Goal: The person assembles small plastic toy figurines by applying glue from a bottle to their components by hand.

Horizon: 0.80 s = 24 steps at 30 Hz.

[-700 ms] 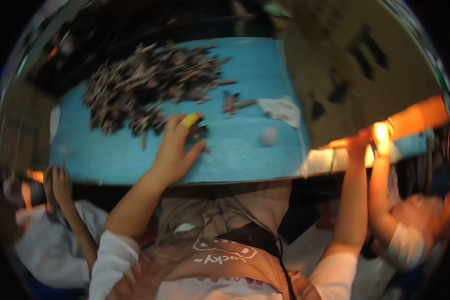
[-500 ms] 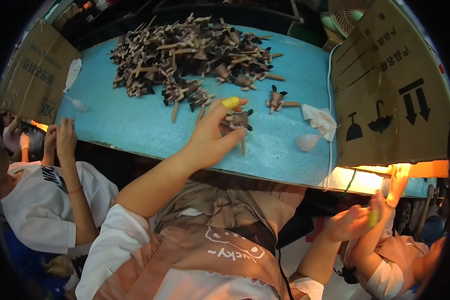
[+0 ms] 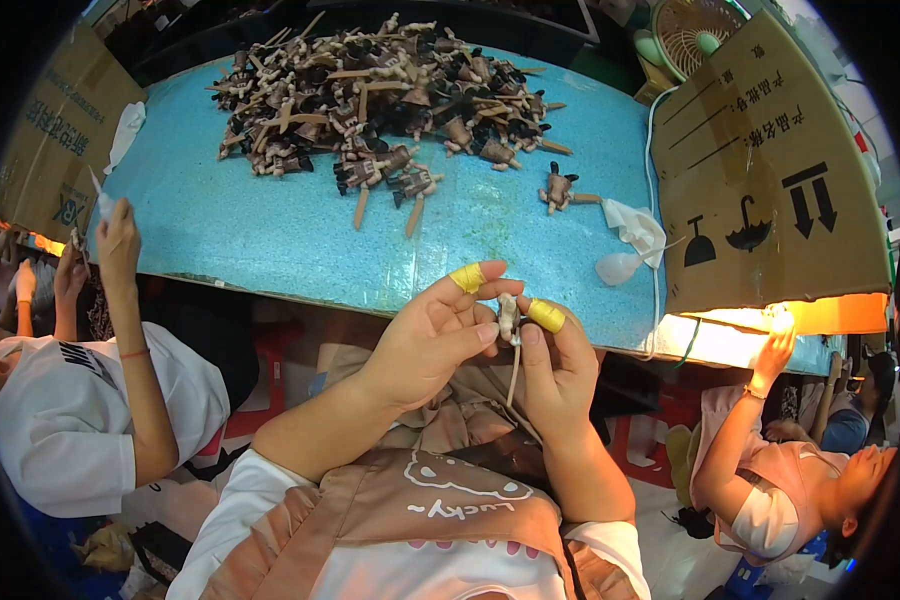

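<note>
Between both hands, just off the table's near edge, is a small doll-like figurine point(image 3: 508, 312) on a thin wooden stick that points down. My left hand point(image 3: 435, 335) pinches it from the left with thumb and fingers. My right hand point(image 3: 562, 370) grips it from the right. Yellow tape wraps a finger on each hand. My fingers cover much of the figurine. A large pile of similar brown, black and cream figurines point(image 3: 370, 100) on sticks lies on the blue table point(image 3: 310, 235). One single figurine point(image 3: 558, 188) lies apart, right of the pile.
At right, a white squeeze bottle point(image 3: 618, 267) with a thin tip lies by a crumpled white cloth point(image 3: 635, 230) and a white cord point(image 3: 652, 160). Cardboard boxes point(image 3: 770, 180) flank the table. Co-workers sit on both sides; the left one's hand point(image 3: 118, 240) holds another bottle.
My left hand has drawn the figurine from over the table toward me. My right hand has come in from the lower right and taken hold of it too. The left co-worker has raised a bottle.
</note>
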Each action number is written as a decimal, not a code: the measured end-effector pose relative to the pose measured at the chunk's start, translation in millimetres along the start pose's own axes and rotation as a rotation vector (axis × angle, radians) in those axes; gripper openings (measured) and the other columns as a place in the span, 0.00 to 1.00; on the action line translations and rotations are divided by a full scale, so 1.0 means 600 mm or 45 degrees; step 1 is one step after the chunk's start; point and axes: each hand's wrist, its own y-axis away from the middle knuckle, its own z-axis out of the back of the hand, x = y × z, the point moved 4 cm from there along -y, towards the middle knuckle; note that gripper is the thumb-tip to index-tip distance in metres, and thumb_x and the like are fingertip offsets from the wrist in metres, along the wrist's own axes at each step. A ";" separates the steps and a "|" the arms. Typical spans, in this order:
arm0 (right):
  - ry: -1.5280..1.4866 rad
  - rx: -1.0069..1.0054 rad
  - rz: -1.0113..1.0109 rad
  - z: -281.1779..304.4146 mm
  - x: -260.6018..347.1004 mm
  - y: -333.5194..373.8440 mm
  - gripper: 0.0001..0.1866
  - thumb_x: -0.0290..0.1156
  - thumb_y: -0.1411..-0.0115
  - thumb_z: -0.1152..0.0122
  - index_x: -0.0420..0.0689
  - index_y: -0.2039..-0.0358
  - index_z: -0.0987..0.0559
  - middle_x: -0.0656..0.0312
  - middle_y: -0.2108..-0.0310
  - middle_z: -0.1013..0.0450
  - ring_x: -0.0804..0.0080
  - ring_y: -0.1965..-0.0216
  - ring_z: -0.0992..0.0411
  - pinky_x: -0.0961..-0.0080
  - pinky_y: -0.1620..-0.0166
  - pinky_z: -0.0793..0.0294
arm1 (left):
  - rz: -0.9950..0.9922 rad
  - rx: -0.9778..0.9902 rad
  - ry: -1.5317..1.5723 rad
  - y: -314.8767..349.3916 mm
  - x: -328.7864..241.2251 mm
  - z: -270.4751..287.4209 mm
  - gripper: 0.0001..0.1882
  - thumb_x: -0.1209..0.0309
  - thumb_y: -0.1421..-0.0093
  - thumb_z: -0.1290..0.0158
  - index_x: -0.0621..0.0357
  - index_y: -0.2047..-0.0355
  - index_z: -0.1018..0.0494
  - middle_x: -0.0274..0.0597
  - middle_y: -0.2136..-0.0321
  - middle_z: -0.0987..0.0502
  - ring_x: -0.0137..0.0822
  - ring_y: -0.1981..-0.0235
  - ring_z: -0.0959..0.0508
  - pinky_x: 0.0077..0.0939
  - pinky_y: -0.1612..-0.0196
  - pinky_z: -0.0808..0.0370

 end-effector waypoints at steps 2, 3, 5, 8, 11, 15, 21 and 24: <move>-0.488 -0.022 -0.353 -0.011 -0.016 0.011 0.13 0.18 0.45 0.51 0.35 0.58 0.27 0.54 0.63 0.31 0.69 0.64 0.30 0.80 0.61 0.31 | -0.063 -0.010 -0.036 0.001 0.002 0.014 0.26 0.78 0.44 0.50 0.61 0.45 0.42 0.41 0.52 0.36 0.22 0.63 0.31 0.16 0.62 0.31; -0.492 -0.006 -0.345 -0.013 -0.015 0.008 0.13 0.18 0.45 0.51 0.35 0.58 0.27 0.54 0.63 0.31 0.69 0.64 0.30 0.80 0.61 0.31 | -0.187 0.046 -0.315 0.001 0.005 0.018 0.24 0.77 0.44 0.50 0.62 0.46 0.41 0.40 0.51 0.37 0.23 0.61 0.31 0.17 0.62 0.31; -0.361 0.016 -0.178 -0.008 -0.003 -0.001 0.13 0.18 0.47 0.48 0.36 0.59 0.27 0.58 0.64 0.33 0.72 0.69 0.32 0.83 0.65 0.33 | -0.146 0.072 -0.285 0.003 0.004 0.004 0.19 0.74 0.43 0.49 0.62 0.51 0.36 0.37 0.55 0.33 0.24 0.60 0.30 0.18 0.61 0.31; 0.354 -0.073 0.017 0.023 0.010 -0.012 0.14 0.18 0.51 0.45 0.37 0.61 0.28 0.60 0.66 0.36 0.77 0.73 0.37 0.84 0.69 0.36 | 0.328 -0.003 -0.074 -0.004 0.021 0.021 0.18 0.74 0.42 0.50 0.60 0.51 0.36 0.38 0.58 0.29 0.29 0.59 0.28 0.23 0.58 0.30; 0.243 -0.642 0.195 0.094 -0.039 0.003 0.26 0.19 0.51 0.44 0.39 0.50 0.38 0.58 0.62 0.37 0.73 0.63 0.38 0.76 0.59 0.37 | 0.260 -0.114 -0.075 -0.019 0.019 0.031 0.17 0.76 0.43 0.50 0.61 0.52 0.35 0.37 0.62 0.27 0.28 0.60 0.28 0.23 0.56 0.30; 0.717 -0.486 -0.168 0.138 -0.088 -0.042 0.27 0.24 0.54 0.39 0.37 0.53 0.38 0.54 0.56 0.36 0.65 0.56 0.36 0.68 0.53 0.39 | 0.117 -0.184 -0.113 -0.043 0.010 0.015 0.16 0.79 0.44 0.50 0.63 0.54 0.35 0.40 0.61 0.28 0.28 0.60 0.28 0.22 0.56 0.31; 0.367 -0.291 -0.200 0.134 -0.130 -0.057 0.27 0.24 0.49 0.43 0.34 0.49 0.38 0.54 0.59 0.33 0.66 0.57 0.33 0.71 0.55 0.34 | -0.005 -0.077 -0.248 -0.085 0.025 -0.001 0.17 0.80 0.46 0.49 0.62 0.56 0.36 0.40 0.61 0.29 0.28 0.59 0.29 0.22 0.56 0.32; -0.230 -0.458 -0.292 0.127 -0.097 -0.037 0.26 0.27 0.46 0.44 0.34 0.48 0.38 0.53 0.59 0.33 0.70 0.58 0.33 0.79 0.57 0.32 | -0.027 -0.060 -0.333 -0.097 0.039 0.002 0.16 0.81 0.46 0.49 0.62 0.56 0.35 0.39 0.62 0.29 0.27 0.60 0.30 0.21 0.58 0.33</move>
